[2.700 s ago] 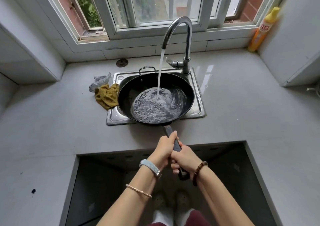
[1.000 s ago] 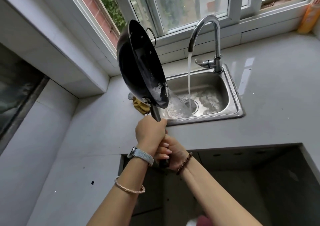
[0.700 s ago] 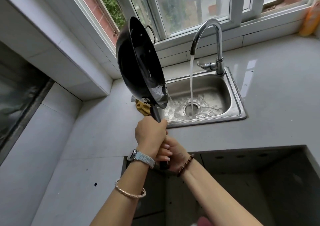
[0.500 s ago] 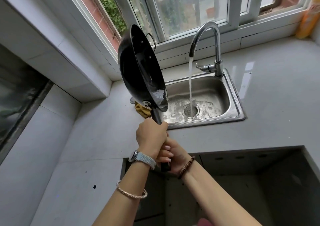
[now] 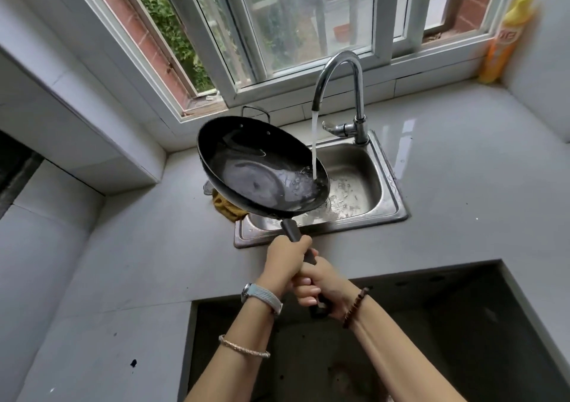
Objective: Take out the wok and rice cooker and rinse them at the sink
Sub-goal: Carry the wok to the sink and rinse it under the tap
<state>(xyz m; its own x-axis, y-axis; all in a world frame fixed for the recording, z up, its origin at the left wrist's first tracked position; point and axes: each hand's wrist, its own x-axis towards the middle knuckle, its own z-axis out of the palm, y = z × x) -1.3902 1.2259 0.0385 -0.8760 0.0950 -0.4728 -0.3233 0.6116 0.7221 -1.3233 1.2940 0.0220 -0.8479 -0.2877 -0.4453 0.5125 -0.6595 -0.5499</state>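
Observation:
The black wok (image 5: 256, 167) hangs tilted over the left part of the steel sink (image 5: 391, 198), its open side facing up toward me. Water from the chrome faucet (image 5: 339, 71) runs onto the wok's right inner edge and splashes there. My left hand (image 5: 285, 258) grips the dark handle close to the wok. My right hand (image 5: 324, 286) grips the handle's end just behind it. No rice cooker is in view.
A yellow cloth (image 5: 226, 207) lies at the sink's left rim, partly under the wok. An orange and yellow bottle (image 5: 502, 40) stands in the far right corner by the window. The grey counter (image 5: 138, 247) has a large dark cutout (image 5: 401, 324) below my arms.
The wok has swung down from nearly upright to a shallow tilt, and its right edge has moved under the running water. Both hands keep their hold on the handle.

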